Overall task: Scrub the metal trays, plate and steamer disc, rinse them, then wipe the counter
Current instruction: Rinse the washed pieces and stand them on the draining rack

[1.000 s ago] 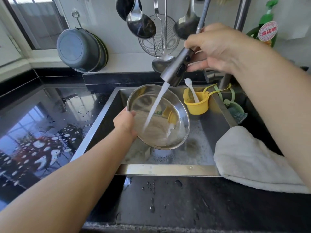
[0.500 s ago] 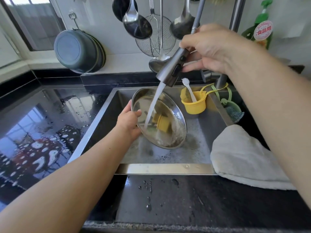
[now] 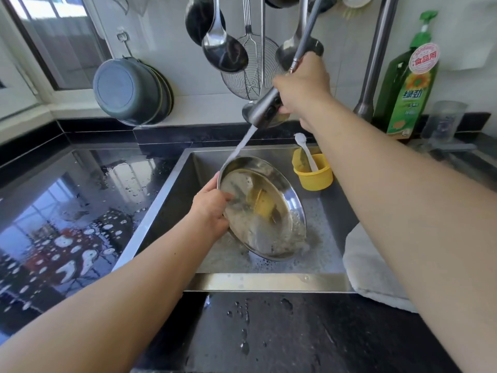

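A round metal plate [image 3: 265,211] stands tilted on edge over the steel sink [image 3: 271,282], its lower rim in soapy water. My left hand [image 3: 211,208] grips its left rim, thumb on the inside. My right hand [image 3: 302,88] holds the pull-out faucet sprayer [image 3: 262,111] above the sink's back edge. A stream of water runs from the sprayer down onto the plate's top rim. The other trays and the steamer disc are not in view.
A yellow cup [image 3: 313,170] with a white spoon hangs at the sink's back right. A white cloth [image 3: 371,265] lies over the sink's right edge. The black counter [image 3: 67,211] at left is wet. Ladles and a strainer [image 3: 251,76] hang behind; a dish soap bottle [image 3: 408,84] stands right.
The plate has turned more upright and shifted right. The water stream now hits its top rim instead of its middle. My right hand has moved the sprayer slightly.
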